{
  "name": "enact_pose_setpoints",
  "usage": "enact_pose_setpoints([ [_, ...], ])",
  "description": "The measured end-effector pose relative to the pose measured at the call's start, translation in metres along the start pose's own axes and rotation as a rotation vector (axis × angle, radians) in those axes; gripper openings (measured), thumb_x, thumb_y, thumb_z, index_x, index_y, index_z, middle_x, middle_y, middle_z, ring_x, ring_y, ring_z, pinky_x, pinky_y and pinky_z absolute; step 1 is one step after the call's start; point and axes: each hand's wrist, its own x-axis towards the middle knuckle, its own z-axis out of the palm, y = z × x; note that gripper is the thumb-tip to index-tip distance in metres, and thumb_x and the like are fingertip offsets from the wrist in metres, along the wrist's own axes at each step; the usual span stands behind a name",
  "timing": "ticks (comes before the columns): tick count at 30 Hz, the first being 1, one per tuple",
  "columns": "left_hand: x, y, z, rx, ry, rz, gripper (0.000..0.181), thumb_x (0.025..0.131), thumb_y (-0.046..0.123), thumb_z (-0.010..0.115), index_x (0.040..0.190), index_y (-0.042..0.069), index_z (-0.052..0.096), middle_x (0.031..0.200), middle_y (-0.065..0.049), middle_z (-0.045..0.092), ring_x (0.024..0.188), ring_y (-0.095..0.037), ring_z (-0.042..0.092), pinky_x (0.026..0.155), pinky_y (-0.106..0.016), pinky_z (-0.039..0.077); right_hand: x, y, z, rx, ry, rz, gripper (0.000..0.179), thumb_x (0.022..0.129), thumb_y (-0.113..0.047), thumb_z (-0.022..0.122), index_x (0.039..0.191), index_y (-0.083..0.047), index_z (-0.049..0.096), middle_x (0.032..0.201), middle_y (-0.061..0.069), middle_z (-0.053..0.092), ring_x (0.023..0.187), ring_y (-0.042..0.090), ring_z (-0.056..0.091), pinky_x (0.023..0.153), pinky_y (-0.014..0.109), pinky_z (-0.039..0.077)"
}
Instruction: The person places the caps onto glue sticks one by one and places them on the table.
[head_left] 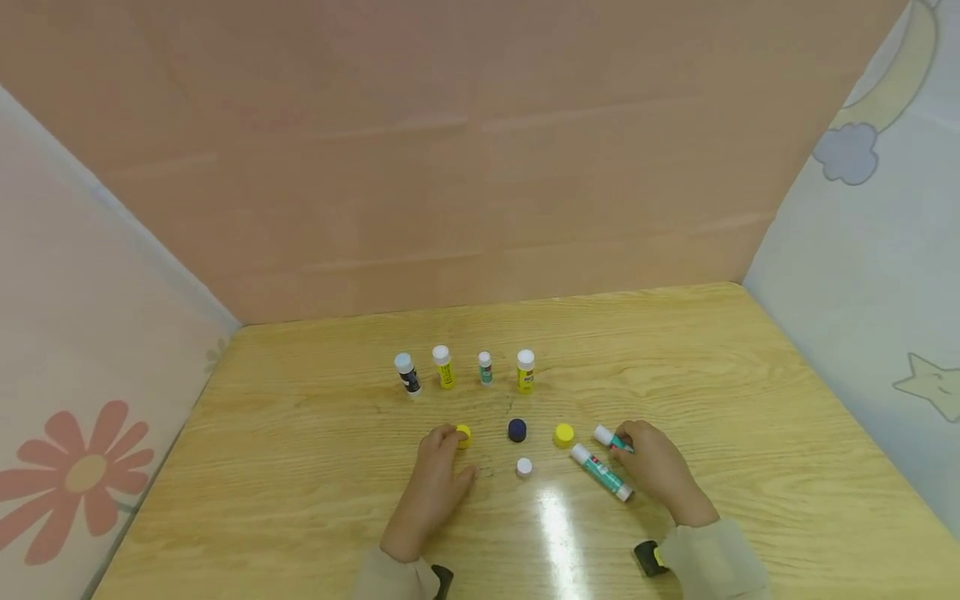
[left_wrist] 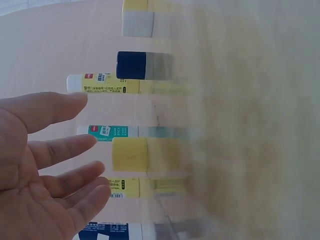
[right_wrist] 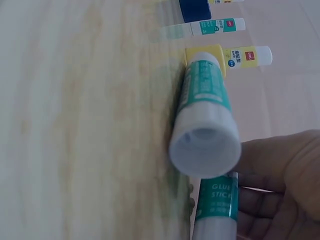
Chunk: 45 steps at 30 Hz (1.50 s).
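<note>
My left hand (head_left: 433, 479) lies by a yellow cap (head_left: 464, 435). In the left wrist view its fingers are spread and relaxed, with a gap to that yellow cap (left_wrist: 131, 155). My right hand (head_left: 662, 468) holds a small green-and-white glue stick (head_left: 603, 435) lying at the table, its fingertips around the barrel. A larger green-and-white glue stick (head_left: 602, 472) lies just beside that hand; its hollow white end (right_wrist: 205, 145) faces the right wrist camera. Between the hands stand a navy cap (head_left: 517, 430), a white cap (head_left: 524, 467) and a second yellow cap (head_left: 564, 435).
Behind the caps stands a row of upright glue sticks: a navy one (head_left: 408, 375), a yellow one (head_left: 444, 367), a small green one (head_left: 485, 368) and another yellow one (head_left: 525, 372). The wooden table (head_left: 300, 467) meets a tan backdrop (head_left: 480, 208).
</note>
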Motion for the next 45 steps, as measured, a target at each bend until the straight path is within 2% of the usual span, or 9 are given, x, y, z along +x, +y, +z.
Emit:
enact_pose_setpoints([
  [5,0.005,0.001,-0.003,0.038,-0.035,0.005,0.041,0.08,0.015,0.061,0.114,-0.002,0.048,0.121,-0.017,0.038,0.112,-0.032,0.033,0.089,-0.043,0.035,0.0,0.001,0.0,-0.012,-0.006,0.001,0.017,0.077,-0.006,0.064,0.09,0.003,0.057,0.086,0.009,0.055,0.07,0.016,0.052,0.059,0.031,0.046],
  [13,0.009,-0.001,-0.004,0.078,-0.062,0.057,0.044,0.077,0.009,0.064,0.115,-0.004,0.046,0.122,-0.022,0.036,0.113,-0.037,0.031,0.088,-0.044,0.036,0.001,0.002,0.0,-0.019,0.01,-0.016,0.016,0.076,-0.006,0.064,0.088,0.003,0.058,0.085,0.009,0.055,0.07,0.016,0.052,0.059,0.032,0.046],
  [21,0.01,-0.002,-0.003,0.084,-0.121,0.041,0.051,0.078,0.01,0.064,0.122,-0.003,0.041,0.125,-0.023,0.034,0.114,-0.038,0.029,0.088,-0.046,0.035,-0.001,0.001,0.001,-0.017,-0.007,0.003,0.016,0.077,-0.006,0.063,0.089,0.003,0.057,0.085,0.009,0.054,0.071,0.017,0.052,0.06,0.032,0.046],
  [28,0.009,0.0,-0.003,0.102,-0.111,0.031,0.05,0.078,0.011,0.063,0.122,-0.003,0.042,0.123,-0.023,0.036,0.112,-0.039,0.033,0.089,-0.046,0.034,0.0,-0.001,0.0,0.0,-0.029,0.016,0.022,0.078,-0.01,0.063,0.093,0.006,0.057,0.085,0.01,0.053,0.067,0.016,0.047,0.057,0.029,0.044],
  [33,0.007,0.001,-0.003,0.105,-0.093,0.023,0.047,0.078,0.01,0.062,0.12,-0.003,0.045,0.119,-0.021,0.042,0.107,-0.036,0.041,0.088,-0.045,0.035,0.001,-0.003,-0.002,0.0,-0.033,0.015,0.03,0.078,-0.014,0.062,0.097,0.008,0.056,0.084,0.011,0.052,0.064,0.016,0.045,0.055,0.028,0.042],
  [40,0.003,0.0,-0.003,0.139,-0.055,0.045,0.034,0.077,0.001,0.06,0.111,-0.001,0.053,0.108,-0.013,0.052,0.098,-0.027,0.05,0.083,-0.039,0.041,0.0,-0.006,-0.004,-0.018,-0.031,0.018,0.039,0.078,-0.016,0.062,0.105,0.011,0.052,0.091,0.017,0.053,0.065,0.016,0.046,0.055,0.029,0.043],
  [45,-0.001,-0.001,-0.004,0.164,-0.077,0.047,0.028,0.075,0.002,0.062,0.103,0.0,0.059,0.097,-0.01,0.058,0.088,-0.024,0.054,0.075,-0.037,0.044,-0.001,-0.007,-0.004,-0.031,-0.038,0.005,0.041,0.078,-0.016,0.062,0.106,0.012,0.05,0.093,0.019,0.053,0.066,0.017,0.047,0.057,0.031,0.043],
])
